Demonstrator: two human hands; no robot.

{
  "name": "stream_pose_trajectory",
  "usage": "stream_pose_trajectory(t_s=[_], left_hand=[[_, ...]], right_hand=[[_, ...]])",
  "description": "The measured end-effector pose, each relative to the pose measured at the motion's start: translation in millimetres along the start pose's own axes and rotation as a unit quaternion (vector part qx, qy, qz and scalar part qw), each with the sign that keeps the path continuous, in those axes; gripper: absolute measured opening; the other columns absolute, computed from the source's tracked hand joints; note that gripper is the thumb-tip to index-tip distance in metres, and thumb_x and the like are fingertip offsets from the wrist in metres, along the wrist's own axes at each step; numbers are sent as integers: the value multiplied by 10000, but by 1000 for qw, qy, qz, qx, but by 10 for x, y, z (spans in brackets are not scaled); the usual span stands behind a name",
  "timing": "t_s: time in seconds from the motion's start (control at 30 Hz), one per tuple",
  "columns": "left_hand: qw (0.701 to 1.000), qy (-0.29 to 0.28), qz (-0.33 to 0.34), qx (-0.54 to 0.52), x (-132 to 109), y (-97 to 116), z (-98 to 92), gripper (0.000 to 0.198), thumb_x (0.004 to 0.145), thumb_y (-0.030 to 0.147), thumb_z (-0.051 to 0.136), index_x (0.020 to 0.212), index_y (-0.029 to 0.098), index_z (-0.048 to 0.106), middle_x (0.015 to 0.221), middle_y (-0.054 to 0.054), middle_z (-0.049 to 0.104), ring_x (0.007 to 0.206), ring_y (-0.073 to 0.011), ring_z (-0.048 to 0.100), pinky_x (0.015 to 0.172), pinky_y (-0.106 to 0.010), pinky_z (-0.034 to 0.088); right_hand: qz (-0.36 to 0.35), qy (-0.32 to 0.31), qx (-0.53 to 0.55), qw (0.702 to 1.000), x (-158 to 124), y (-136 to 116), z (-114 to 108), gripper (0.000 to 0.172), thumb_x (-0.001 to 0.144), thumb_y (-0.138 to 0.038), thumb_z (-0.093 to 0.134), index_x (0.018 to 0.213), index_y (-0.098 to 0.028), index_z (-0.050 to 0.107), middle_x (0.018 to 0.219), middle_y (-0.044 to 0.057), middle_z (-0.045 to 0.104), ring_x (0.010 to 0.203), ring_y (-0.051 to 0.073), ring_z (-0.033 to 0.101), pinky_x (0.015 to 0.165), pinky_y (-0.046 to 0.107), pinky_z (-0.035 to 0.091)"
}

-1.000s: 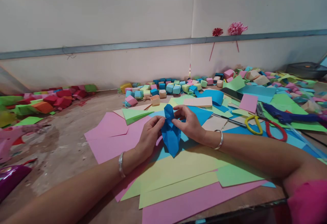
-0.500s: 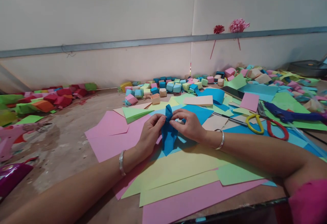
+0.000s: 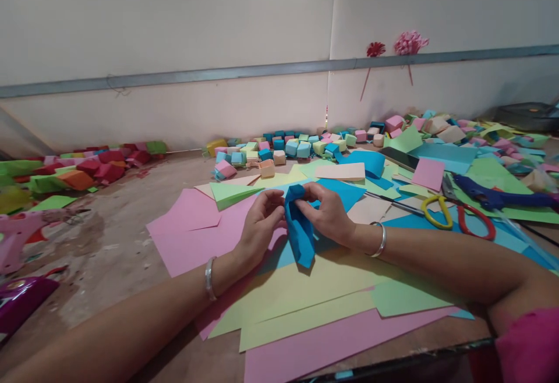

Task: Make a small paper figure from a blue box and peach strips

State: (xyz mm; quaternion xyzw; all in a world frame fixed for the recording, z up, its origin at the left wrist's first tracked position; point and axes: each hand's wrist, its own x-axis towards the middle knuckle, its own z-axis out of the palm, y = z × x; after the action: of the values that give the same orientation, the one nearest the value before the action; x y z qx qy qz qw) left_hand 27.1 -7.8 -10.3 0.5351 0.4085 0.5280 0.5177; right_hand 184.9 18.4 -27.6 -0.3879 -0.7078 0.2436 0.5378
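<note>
Far L of the blue folded paper, at the edge of view: purple item, only partly in frame; behind it, pink glue gun, also cut off. Further back, well L of the blue paper, pile of paper boxes, mostly red, green & orange. Bench shows bare & stained betw. these & the blue paper. Nearer its L side, pink sheets lie flat.

L hand, w/ bangle on wrist, is just beside the L edge of the blue paper: fingers curled, narrow gap betw. thumb & index; can't tell if they touch it, fingertips too small to judge.

Blue paper itself is a long folded strip, upper end bent, lower tip pointing twd the person, in front of their body & above the loose sheets. Well behind it, row of small paper boxes, mixed pastels & blue; in front of it, yellow sheets.

R hand, bangle on wrist too, is at its R side, grip pinched on its upper end, thumb in front.

R of the blue paper: scissors handles, one yellow, one red; then dark blue glue gun, and further back a heap of paper pcs.
</note>
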Motion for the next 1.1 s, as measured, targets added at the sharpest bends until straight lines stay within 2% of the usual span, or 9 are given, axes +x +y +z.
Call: stream_pose_trajectory(t_s=[0.13, 0.37, 0.5, 0.6, 0.73, 0.87, 1.0, 1.1], left_hand=[[999, -20, -15, 33, 15, 1, -15, 188, 779, 275, 680, 921, 163, 626, 890, -28, 633, 760, -141, 595, 642, -244, 512], [999, 18, -32, 16, 60, -67, -48, 186, 719, 280, 748, 829, 162, 656, 721, 17, 620, 544, -79, 507, 507, -200, 417], [999, 6, -44, -18, 58, -74, -42, 220, 718, 303, 750, 872, 170, 666, 790, -7, 662, 632, -115, 593, 599, -242, 494], [990, -20, -94, -102, 66, -84, -43, 278, 758, 350, 710, 965, 166, 686, 899, -56, 702, 759, -163, 653, 693, -284, 527], [970, -68, -171, -162, 90, -129, -56, 286, 765, 351, 695, 945, 130, 718, 761, -67, 691, 666, -175, 632, 634, -296, 522], [966, -86, -175, -168, 104, -143, -57, 188, 737, 300, 743, 786, 123, 705, 713, -53, 667, 619, -154, 602, 608, -277, 516], [965, -90, -164, -182, 101, -107, -48, 256, 754, 343, 748, 928, 165, 688, 804, -49, 690, 702, -166, 642, 648, -275, 537], [967, -76, -149, -194, 88, -85, -40, 267, 743, 347, 775, 903, 185, 637, 731, 1, 646, 618, -123, 607, 587, -238, 521]], right_hand=[[-14, -9, -19, 1000, -8, 2, -7, 72, 822, -238, 588, 858, -202, 640, 839, 15, 679, 777, 157, 613, 724, 293, 475], [-16, -29, -45, 998, -6, -22, -1, 84, 737, -207, 676, 820, -209, 666, 825, 15, 691, 779, 167, 612, 659, 279, 464], [-7, -34, -9, 999, 4, -36, -20, 50, 758, -180, 646, 771, -205, 687, 816, 19, 708, 779, 169, 628, 673, 290, 465], [20, -28, 49, 998, 6, -32, -28, 51, 756, -202, 657, 776, -212, 703, 834, 19, 722, 808, 180, 642, 729, 318, 478], [49, -18, 78, 996, 15, -4, -29, 67, 746, -266, 682, 775, -217, 716, 830, 25, 714, 787, 178, 624, 696, 315, 475], [65, 7, 97, 993, 32, 29, -22, 100, 706, -296, 712, 734, -200, 705, 797, 26, 674, 738, 160, 589, 625, 283, 464], [117, 11, 171, 978, 44, 30, -5, 132, 688, -311, 719, 748, -199, 683, 730, 2, 660, 673, 148, 583, 604, 278, 485], [114, 4, 193, 975, 44, 1, -7, 115, 676, -277, 711, 743, -192, 674, 738, 1, 667, 669, 138, 581, 608, 267, 478]])
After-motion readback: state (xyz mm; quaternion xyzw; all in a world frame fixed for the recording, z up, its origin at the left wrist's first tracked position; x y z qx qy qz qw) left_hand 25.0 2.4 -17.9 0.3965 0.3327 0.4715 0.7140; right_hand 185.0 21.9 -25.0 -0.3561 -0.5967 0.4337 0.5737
